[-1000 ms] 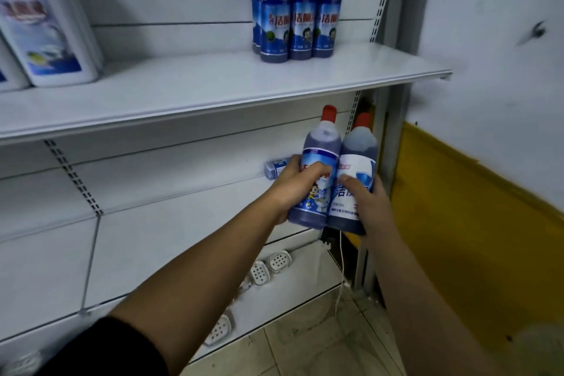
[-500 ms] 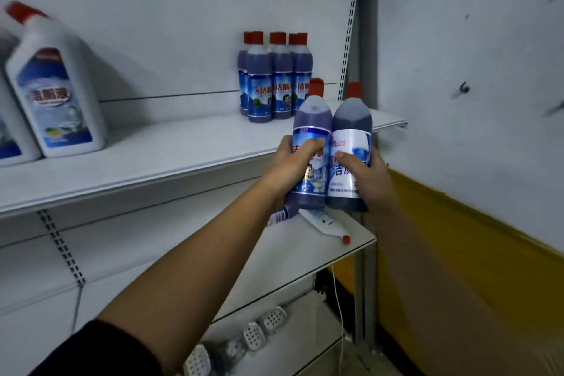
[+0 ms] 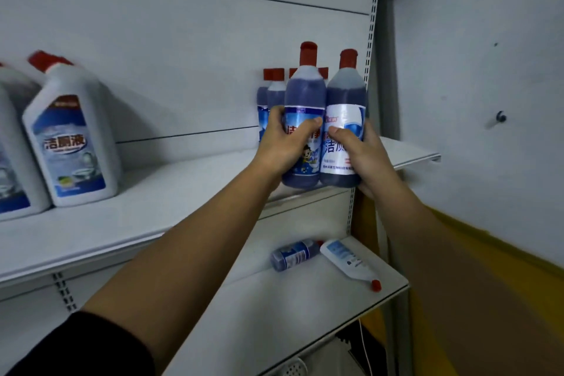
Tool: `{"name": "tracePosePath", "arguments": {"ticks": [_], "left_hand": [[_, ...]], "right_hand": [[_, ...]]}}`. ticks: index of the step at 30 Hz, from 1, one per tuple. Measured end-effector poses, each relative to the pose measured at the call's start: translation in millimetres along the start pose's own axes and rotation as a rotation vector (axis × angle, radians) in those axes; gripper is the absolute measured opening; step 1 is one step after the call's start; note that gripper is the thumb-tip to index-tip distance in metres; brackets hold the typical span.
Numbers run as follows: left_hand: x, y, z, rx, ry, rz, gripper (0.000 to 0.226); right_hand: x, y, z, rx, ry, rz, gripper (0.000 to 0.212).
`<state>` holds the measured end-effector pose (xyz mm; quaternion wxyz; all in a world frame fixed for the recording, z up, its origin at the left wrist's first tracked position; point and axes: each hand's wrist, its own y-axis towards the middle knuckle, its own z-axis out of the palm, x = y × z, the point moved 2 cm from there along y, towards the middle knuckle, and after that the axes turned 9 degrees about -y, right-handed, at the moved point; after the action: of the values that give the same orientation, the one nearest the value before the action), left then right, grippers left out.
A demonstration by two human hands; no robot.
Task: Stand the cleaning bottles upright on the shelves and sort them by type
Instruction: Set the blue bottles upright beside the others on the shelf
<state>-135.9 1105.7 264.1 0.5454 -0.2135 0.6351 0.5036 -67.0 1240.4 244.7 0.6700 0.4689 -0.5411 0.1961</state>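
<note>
Jugs of white plastic are stood upright far to the left of the grip, on the upper shelf; a dark blue bottle is wrapped by the curled fingers and thumb of the left hand, and touching it on the right a white-labelled bottle is clasped by the right hand; both are held upright, bases level with the shelf's front edge; just behind the grip a cluster of red-capped bottles is seen standing; below the grip, on the lower shelf, a small dark bottle and a white tube are seen lying on their sides, nearly touching.
</note>
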Motion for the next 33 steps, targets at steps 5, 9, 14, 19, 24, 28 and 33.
{"name": "tracePosePath", "arguments": {"ticks": [5,9,14,19,24,28,33], "left_hand": [[8.1,42.0,-1.6,-0.056,0.022,-0.023,0.048],[17.2,73.7,0.4,-0.141,0.107,-0.033,0.057],[32.1,90.9,-0.3,-0.181,0.209,0.003,0.066],[35.4,95.5,-2.3,-0.176,0.303,0.051,0.066],[38.8,93.8,-5.9,-0.241,0.364,0.082,0.061],[39.5,92.1,-4.3,-0.251,0.405,0.099,0.06],[43.0,91.6,-5.9,-0.274,0.448,0.128,0.065]], "right_hand": [[-19.3,46.5,2.9,0.045,-0.016,-0.022,0.039],[-37.7,83.6,-4.1,0.096,-0.062,-0.004,0.043],[-62.0,118.6,-16.3,0.214,-0.089,0.039,0.042],[-73.7,135.3,-24.4,0.372,0.064,0.031,0.052],[-79.5,135.5,-29.3,0.447,0.139,0.016,0.057],[-82.3,134.8,-29.1,0.466,0.147,0.003,0.059],[-87.4,134.2,-29.6,0.441,0.133,0.005,0.056]]}}
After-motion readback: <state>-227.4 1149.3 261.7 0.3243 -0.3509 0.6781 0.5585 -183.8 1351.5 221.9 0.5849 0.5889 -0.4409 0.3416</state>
